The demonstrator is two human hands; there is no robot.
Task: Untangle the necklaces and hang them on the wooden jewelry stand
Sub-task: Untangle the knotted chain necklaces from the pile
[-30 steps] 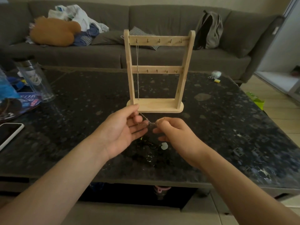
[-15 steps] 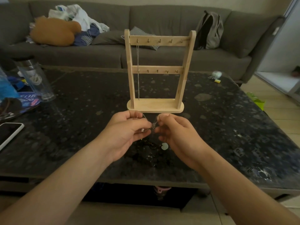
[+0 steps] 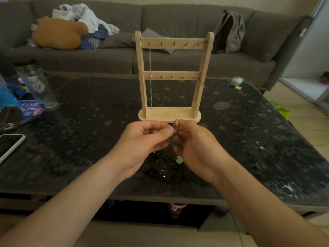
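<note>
The wooden jewelry stand [image 3: 170,114] is upright in the middle of the dark table, with one thin chain [image 3: 150,77] hanging from its top left hook. Just in front of its base, my left hand [image 3: 144,143] and my right hand [image 3: 194,145] meet, both pinching a fine silver necklace [image 3: 172,135] between their fingertips. Below the hands a dark tangle of necklaces [image 3: 162,166] lies on the table, with a pale round pendant [image 3: 179,159] at its right side. How the held chain joins the tangle is hidden by my hands.
A clear bottle [image 3: 38,86], blue packaging [image 3: 26,109] and a phone [image 3: 9,145] occupy the table's left side. Small items [image 3: 236,82] lie at the far right corner. A grey sofa [image 3: 178,56] with clothes and a backpack stands behind the dark table [image 3: 267,139].
Both hands have drawn closer together and risen slightly toward the stand's base. My left hand's fingers have curled in onto the chain. The stand and hung chain are unmoved.
</note>
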